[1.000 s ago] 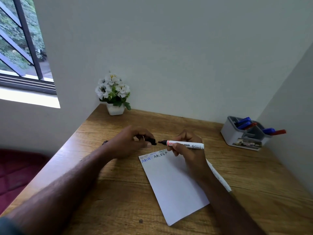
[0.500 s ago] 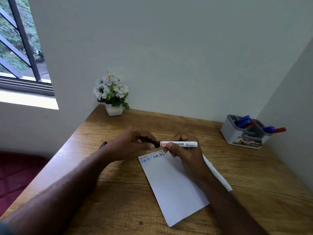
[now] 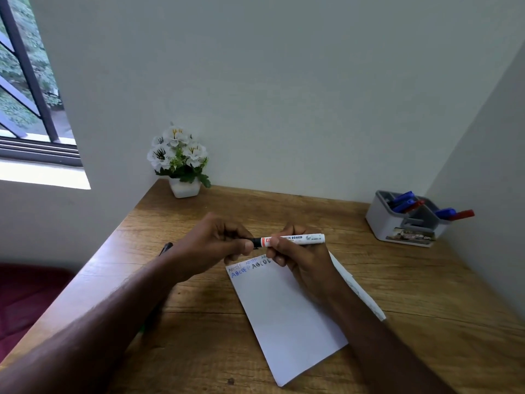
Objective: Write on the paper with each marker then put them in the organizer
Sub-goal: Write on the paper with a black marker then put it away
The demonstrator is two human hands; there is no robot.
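A white whiteboard marker (image 3: 298, 239) with a black cap lies level above the paper's top edge. My right hand (image 3: 301, 258) grips its barrel. My left hand (image 3: 213, 245) holds the black cap (image 3: 257, 242), which sits on the marker's tip. The white paper (image 3: 287, 317) lies slanted on the wooden desk, with blue and black letters along its top. The grey and white organizer (image 3: 397, 226) stands at the back right and holds several blue and red markers (image 3: 403, 201).
A small white pot of white flowers (image 3: 180, 160) stands in the back left corner. A dark marker (image 3: 165, 248) lies on the desk behind my left wrist. Walls close the desk at the back and right; the left edge drops toward a red seat.
One second ago the cap was off and apart from the bare black tip. My hands have come together and the cap is now on the marker.
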